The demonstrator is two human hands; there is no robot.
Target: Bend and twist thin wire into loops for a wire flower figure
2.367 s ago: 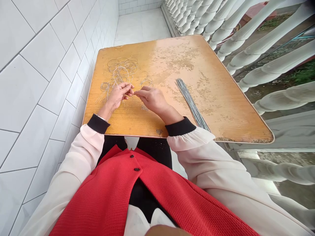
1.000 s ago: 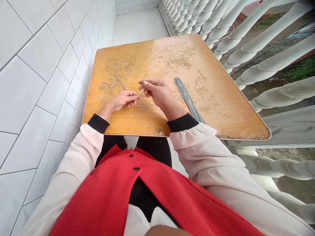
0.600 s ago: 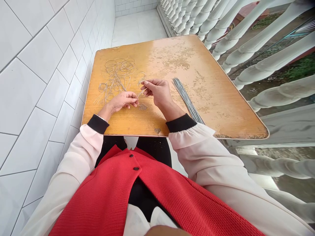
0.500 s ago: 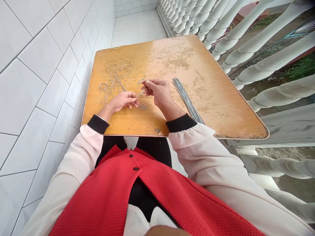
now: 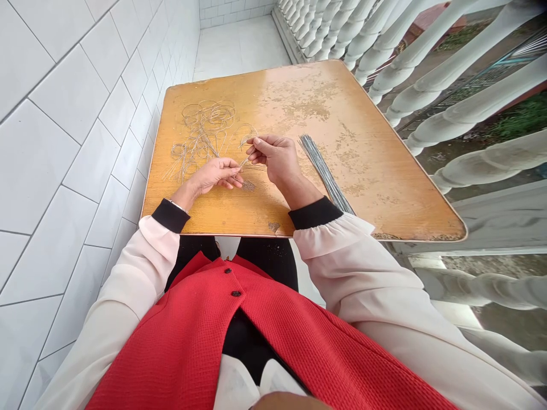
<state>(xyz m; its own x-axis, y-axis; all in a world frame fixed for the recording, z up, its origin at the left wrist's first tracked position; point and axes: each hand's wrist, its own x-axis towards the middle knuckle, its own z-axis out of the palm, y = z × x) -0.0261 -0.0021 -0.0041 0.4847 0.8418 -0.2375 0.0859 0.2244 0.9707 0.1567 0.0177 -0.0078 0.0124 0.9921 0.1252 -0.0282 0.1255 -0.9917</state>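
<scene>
My left hand (image 5: 213,174) and my right hand (image 5: 276,158) both pinch one thin metal wire (image 5: 245,161) over the worn wooden table (image 5: 384,188). The left fingers grip its lower end, the right fingers its upper end, which curls into a loop. A pile of bent wire loops (image 5: 204,132) lies just beyond my left hand. A bundle of straight grey wires (image 5: 325,173) lies right of my right wrist, running toward the table's near edge.
A white tiled wall (image 5: 72,108) runs close along the table's left side. White balusters (image 5: 427,68) line the right side. White floor tiles (image 5: 239,45) stretch beyond the table's far edge. A small dark scuff (image 5: 249,186) marks the tabletop under my hands.
My hands were close together, then my right hand rose and moved away from the left, drawing the wire out. Over the last half second both hands stay almost still.
</scene>
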